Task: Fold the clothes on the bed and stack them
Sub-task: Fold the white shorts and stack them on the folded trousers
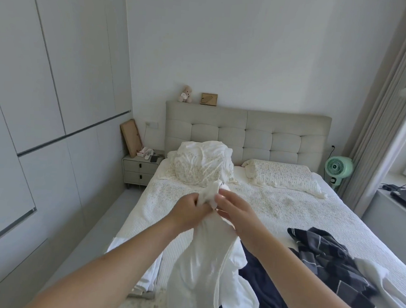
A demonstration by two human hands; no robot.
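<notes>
**Both hands gripping white garment above bed**

Near edge, left: a low stack of folded white cloth [129, 264] lies flat at the left edge of the bed [289, 208].

Near edge, centre: a white garment [201, 269] hangs in a long, narrow drape, its lower part reaching the bed near the bottom of the frame. Its top end is bunched and raised over the middle of the bed.

Grip, left hand [188, 213]: fingers curled round the bunched top of the white garment, on its left side.

Grip, right hand [234, 211]: thumb and fingers pinching the same bunched top from the right. The 2 hands sit just beside each other, the fabric between them.

Near edge, right: a dark navy garment [266, 293] lies crumpled beside the hanging white one. Touching it further right is a navy plaid garment [333, 264], also unfolded. More white cloth [389, 294] lies at the far right corner.

Far: a rolled white duvet [201, 163] at the left and a pillow [284, 175] at the right, both against the padded headboard [247, 130]. A teddy bear [185, 94] and a small frame [209, 99] stand on the headboard. Nightstand [139, 170] to the left, green fan [338, 167] to the right.
</notes>
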